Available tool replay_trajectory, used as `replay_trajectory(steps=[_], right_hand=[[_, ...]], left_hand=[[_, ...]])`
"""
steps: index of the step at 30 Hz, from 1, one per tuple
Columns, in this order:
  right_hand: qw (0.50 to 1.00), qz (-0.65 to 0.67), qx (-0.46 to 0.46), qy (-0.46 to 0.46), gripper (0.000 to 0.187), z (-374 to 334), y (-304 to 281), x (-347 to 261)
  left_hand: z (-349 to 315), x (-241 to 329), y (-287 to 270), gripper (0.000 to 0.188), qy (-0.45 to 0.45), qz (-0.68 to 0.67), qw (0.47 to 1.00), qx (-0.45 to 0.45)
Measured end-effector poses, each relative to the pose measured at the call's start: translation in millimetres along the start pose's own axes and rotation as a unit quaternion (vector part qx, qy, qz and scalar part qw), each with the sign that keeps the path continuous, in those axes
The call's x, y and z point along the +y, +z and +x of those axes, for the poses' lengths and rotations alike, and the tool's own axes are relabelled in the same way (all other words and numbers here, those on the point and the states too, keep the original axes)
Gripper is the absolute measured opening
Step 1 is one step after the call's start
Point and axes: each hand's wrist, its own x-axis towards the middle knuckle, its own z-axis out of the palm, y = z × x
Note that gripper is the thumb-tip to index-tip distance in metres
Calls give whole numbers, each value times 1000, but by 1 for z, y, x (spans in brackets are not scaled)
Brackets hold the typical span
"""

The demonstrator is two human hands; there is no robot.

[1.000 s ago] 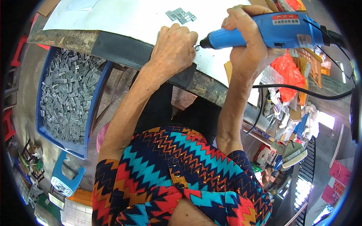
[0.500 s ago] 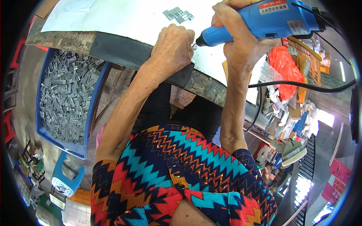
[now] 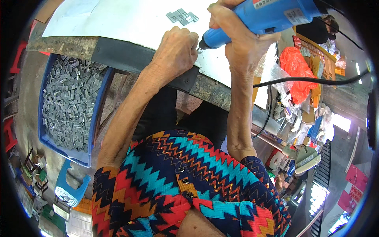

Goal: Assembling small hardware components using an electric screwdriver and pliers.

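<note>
My right hand (image 3: 242,43) is wrapped round a blue electric screwdriver (image 3: 264,17), held nearly level above the white-topped table (image 3: 130,21). Its black nose points left at the fingers of my left hand (image 3: 177,49). That hand is closed, knuckles up, near the table's front edge. A tiny bit of something shows between its fingertips and the driver's nose, but the fingers hide what it is. Just beyond my left hand, several small flat grey pieces (image 3: 182,17) lie grouped on the white surface.
A blue bin (image 3: 90,156) full of similar grey pieces stands below the table at left, near a blue stool (image 3: 65,185). A black cable (image 3: 300,80) crosses at right, before a red plastic bag (image 3: 296,73) and clutter. Another person (image 3: 319,31) is at the upper right.
Both hands and the screwdriver have shifted slightly left in the picture, keeping their holds. The other person at the upper right has come into sight beyond the driver.
</note>
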Motion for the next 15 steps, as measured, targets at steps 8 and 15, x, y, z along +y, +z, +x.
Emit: replay_trajectory(steps=[8, 15], right_hand=[[984, -140, 22, 105, 26, -4, -11, -16], [997, 13, -69, 18, 19, -9, -29, -8]], left_hand=[[1, 5, 2, 9, 23, 28, 999, 9], [1, 2, 7, 10, 29, 30, 999, 8]])
